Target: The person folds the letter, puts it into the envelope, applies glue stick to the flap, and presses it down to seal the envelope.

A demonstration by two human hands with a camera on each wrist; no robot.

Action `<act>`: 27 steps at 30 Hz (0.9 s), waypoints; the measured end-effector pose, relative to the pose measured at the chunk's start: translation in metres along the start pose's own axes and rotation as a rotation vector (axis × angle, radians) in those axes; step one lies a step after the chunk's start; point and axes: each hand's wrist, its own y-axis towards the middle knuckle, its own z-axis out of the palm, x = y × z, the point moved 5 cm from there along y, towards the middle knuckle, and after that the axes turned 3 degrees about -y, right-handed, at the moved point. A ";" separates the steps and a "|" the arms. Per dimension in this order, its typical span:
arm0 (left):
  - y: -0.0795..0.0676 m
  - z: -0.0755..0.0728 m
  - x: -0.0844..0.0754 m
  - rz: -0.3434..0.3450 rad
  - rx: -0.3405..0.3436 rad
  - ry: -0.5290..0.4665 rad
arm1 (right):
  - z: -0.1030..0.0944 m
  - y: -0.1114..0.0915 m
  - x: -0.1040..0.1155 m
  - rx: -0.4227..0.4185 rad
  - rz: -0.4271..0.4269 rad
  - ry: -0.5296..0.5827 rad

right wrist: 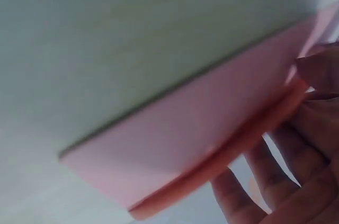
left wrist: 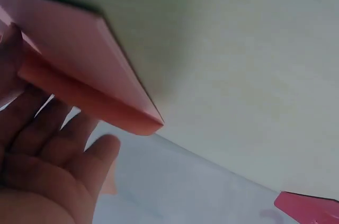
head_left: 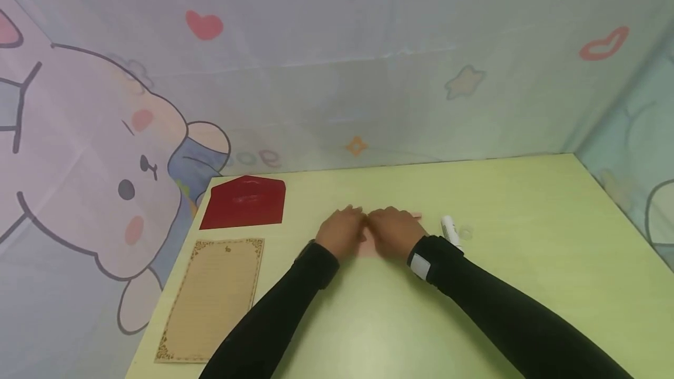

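Both hands meet over a sheet of pink paper (head_left: 367,245) on the table, and they cover most of it in the head view. One long edge is turned up as a narrow strip (left wrist: 90,97), which looks orange-red in the wrist views. My left hand (head_left: 341,231) pinches this strip, thumb on the inner side and fingers behind it. Close beside it, my right hand (head_left: 396,233) pinches the same strip further along. The pink face (right wrist: 206,123) lies low against the table below the strip.
A white glue stick (head_left: 450,230) lies right of the right hand, a small clear round piece (head_left: 466,232) beside it. At the back left is a red envelope (head_left: 244,206). A tan bordered letter sheet (head_left: 213,297) lies in front of it. A printed curtain (head_left: 326,75) rises behind the table.
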 end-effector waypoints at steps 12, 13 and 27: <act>-0.002 0.032 0.015 0.025 0.052 0.015 | -0.002 -0.037 -0.012 -0.039 -0.102 -0.171; -0.005 0.030 0.016 0.029 0.040 0.019 | -0.003 -0.040 -0.016 -0.029 -0.096 -0.184; -0.024 0.042 0.037 0.041 -0.046 0.080 | -0.010 -0.062 -0.045 0.119 0.031 -0.235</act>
